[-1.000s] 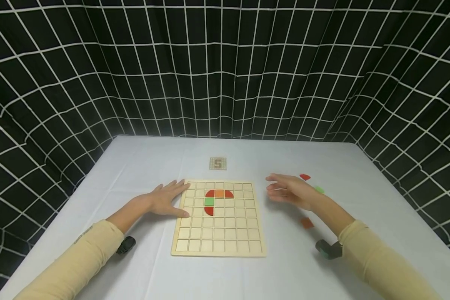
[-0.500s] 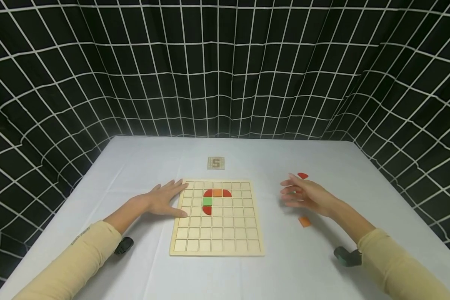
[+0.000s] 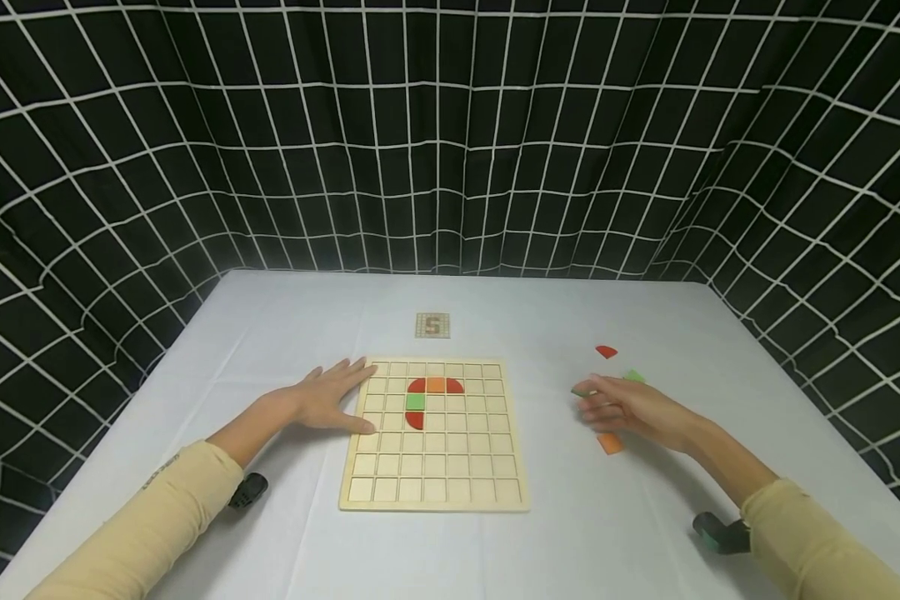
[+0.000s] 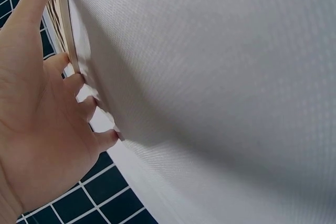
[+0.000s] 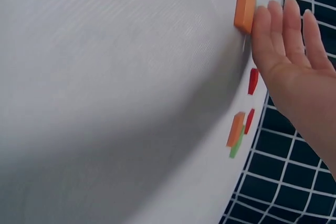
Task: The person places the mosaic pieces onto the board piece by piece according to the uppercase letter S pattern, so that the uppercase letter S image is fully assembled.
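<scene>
A wooden grid board (image 3: 465, 479) lies on the white cloth. In its upper middle sit rounded red tiles, an orange square tile (image 3: 436, 385) and a green square tile (image 3: 415, 402). My left hand (image 3: 322, 402), fingers spread, rests along the board's left edge with thumb and fingertips at the rim. To the right, my right hand (image 3: 633, 408) is low over loose tiles, fingers loosely extended. A green sliver (image 3: 579, 392) shows at its fingertips. A loose orange tile (image 5: 245, 6) lies beside its fingers in the right wrist view. Its palm shows nothing held.
A red tile (image 3: 606, 352) and a light green tile (image 3: 633, 376) lie beyond the right hand. More red (image 5: 253, 81) and orange tiles (image 5: 235, 129) show in the right wrist view. A small patterned card (image 3: 432, 326) lies behind the board. A black gridded curtain (image 3: 450, 167) surrounds the table.
My right hand has moved rightward, away from the board, and lower among the loose tiles, uncovering the red tile. My left hand stays at the board's edge.
</scene>
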A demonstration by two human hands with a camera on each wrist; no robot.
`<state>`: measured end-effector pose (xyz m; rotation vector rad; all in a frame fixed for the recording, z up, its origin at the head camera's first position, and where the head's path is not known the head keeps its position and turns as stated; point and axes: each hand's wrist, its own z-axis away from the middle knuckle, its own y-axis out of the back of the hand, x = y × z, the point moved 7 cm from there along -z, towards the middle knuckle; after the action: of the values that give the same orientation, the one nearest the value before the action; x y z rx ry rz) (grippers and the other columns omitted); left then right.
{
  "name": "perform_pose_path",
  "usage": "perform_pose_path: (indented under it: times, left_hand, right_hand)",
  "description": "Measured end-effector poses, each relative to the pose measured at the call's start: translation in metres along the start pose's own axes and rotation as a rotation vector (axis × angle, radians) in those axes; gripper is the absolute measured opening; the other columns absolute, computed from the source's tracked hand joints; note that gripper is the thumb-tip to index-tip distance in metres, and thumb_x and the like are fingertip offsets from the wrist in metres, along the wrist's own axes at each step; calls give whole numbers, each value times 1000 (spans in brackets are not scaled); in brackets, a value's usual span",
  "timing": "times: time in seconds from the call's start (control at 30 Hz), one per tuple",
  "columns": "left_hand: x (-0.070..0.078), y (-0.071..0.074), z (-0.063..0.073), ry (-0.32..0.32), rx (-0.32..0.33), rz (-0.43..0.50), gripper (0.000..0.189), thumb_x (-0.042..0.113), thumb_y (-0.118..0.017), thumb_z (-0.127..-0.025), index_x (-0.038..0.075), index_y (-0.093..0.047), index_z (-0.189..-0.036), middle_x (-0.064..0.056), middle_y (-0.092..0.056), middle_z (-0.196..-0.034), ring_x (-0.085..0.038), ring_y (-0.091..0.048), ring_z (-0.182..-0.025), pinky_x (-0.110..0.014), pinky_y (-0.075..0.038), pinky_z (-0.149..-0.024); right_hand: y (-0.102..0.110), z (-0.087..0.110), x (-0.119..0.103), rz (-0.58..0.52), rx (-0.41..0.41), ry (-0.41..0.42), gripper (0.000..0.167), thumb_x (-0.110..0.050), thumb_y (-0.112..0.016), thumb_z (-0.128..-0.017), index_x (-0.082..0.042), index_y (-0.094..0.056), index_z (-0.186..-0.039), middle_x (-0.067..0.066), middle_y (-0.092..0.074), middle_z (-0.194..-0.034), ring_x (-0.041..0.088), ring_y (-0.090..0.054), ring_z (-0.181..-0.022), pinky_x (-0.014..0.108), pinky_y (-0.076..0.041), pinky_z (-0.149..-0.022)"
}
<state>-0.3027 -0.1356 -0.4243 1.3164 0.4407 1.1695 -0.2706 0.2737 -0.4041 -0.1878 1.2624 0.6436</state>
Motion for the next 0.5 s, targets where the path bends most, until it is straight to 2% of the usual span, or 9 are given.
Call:
perform_pose_path:
  times: [0.23,0.5]
  left_hand:
    - [0,0,-1,-2,1,6,105,68,-62,-78,10,-18,-153,-16,-10,-157,-39,-7,-142,-62,-5,-110]
    - [1,0,0,0,4,12,104,67,-62,-78,9,-18,-153,-16,-10,-157,-39,-7,-142,-62,-5,-109]
  right_hand:
    - [7,10,9,50,-1,-10,60,-35,-37,-104,13,-31,-140,28,-49,-131,35,-52,-118,32,-46,-96]
    - [17,24,18,120,40,18,54,-27,-44,-103,9,-33,-142,27,-49,-132,32,-54,-117,26,-47,-94]
